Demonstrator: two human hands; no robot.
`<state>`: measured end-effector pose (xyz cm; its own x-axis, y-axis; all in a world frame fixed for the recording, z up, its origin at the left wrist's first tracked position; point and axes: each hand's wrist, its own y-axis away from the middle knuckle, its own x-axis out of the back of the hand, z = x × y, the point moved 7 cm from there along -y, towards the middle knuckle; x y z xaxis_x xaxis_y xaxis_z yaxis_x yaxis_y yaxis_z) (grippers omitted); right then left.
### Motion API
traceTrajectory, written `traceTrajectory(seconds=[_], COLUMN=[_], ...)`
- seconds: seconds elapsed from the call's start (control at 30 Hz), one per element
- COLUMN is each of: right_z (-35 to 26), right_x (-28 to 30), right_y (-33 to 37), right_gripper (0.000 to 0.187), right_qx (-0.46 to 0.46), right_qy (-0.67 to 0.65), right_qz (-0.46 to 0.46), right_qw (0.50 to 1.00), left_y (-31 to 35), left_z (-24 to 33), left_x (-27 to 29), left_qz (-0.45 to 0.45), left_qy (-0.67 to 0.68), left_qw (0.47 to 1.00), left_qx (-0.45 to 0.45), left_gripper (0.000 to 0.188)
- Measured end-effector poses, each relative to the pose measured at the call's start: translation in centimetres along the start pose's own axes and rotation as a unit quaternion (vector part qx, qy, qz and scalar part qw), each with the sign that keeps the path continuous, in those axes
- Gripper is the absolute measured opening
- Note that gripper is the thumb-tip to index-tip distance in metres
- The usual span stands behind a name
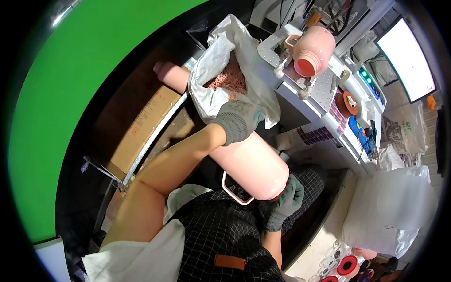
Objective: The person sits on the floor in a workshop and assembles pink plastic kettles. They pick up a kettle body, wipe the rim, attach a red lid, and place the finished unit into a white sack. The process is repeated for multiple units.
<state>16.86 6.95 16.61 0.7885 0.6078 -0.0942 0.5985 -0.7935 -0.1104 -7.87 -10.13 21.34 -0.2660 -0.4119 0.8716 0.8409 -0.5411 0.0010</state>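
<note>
We hold a big pink jug [256,162] on its side over our lap [202,230], and its handle [225,184] points toward us. Our gloved left hand [240,117] grips the far end; we cannot see all of that hand's fingers. Our gloved right hand [289,199] has its fingers curled on the near end. Past our left hand, a white bag [199,89] has pink scraps [230,77] inside. Another pink jug [320,44] rests on a metal plate [324,87] to our right. A brown box [141,134] sits to our left.
</note>
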Motion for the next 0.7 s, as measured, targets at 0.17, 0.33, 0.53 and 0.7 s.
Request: traceTrajectory(seconds=[0.17,0.33,0.53,0.7], right_z=[0.7,1.0,4.3,6.0], right_x=[-0.3,0.3,-2.0,-2.5], right_y=[0.0,-0.9,-1.3,2.2], right_gripper=[0.008,0.01,0.036,0.047], right_qx=[0.029,0.047,-0.422,-0.422], right_qy=[-0.015,-0.004,-0.28,-0.408], right_qz=[-0.004,-0.017,-0.057,-0.237], right_qw=[0.999,0.999,0.86,0.774], left_y=[-4.7,-5.0,8.5,12.9], left_z=[-2.0,-2.9,4.3,11.2], left_x=[-1.9,1.5,5.9,-0.4], left_qz=[-0.06,0.116,0.188,0.113], left_qy=[-0.037,-0.13,0.017,-0.115], left_qw=[0.997,0.982,0.936,0.896], left_qx=[-0.032,-0.077,-0.298,-0.414], left_gripper=[0.023,0.025,0.03,0.034])
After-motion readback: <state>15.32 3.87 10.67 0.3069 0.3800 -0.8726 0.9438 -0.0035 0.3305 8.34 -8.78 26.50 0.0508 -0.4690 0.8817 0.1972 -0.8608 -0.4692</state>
